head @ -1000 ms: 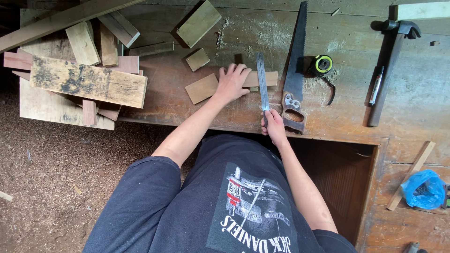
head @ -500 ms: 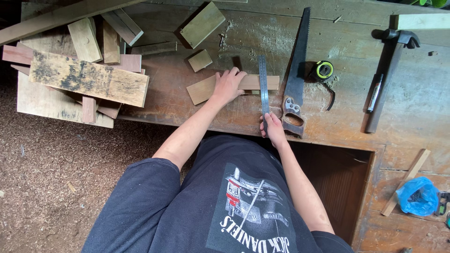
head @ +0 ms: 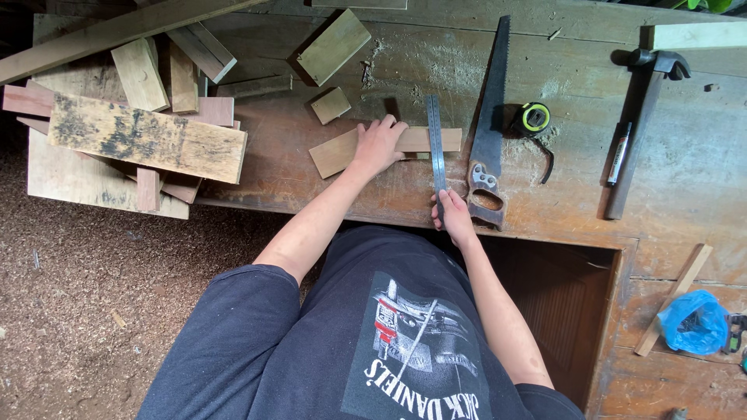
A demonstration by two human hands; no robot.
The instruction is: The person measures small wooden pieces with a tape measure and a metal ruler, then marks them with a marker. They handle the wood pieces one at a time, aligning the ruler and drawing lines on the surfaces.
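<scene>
Head view: left hand (head: 379, 145) presses flat, fingers spread, on a pale rectangular wood strip (head: 342, 149). Right hand (head: 454, 216), at five o'clock, pinches a narrow steel ruler (head: 436, 144) crossing it. With light pressure, ruler or strip could slip askew.

A worn wooden workbench (head: 373, 194) fills the upper frame, bearing stacked wood offcuts (head: 140, 132) at upper left, a handsaw (head: 490, 124), tape measure (head: 532, 118), hammer (head: 642, 117) and marker (head: 619, 152) toward upper right.

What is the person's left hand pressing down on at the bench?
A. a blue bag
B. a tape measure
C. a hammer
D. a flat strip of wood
D: the left hand lies flat on the strip of wood, while the right hand holds the near end of a metal ruler laid across it.
</scene>
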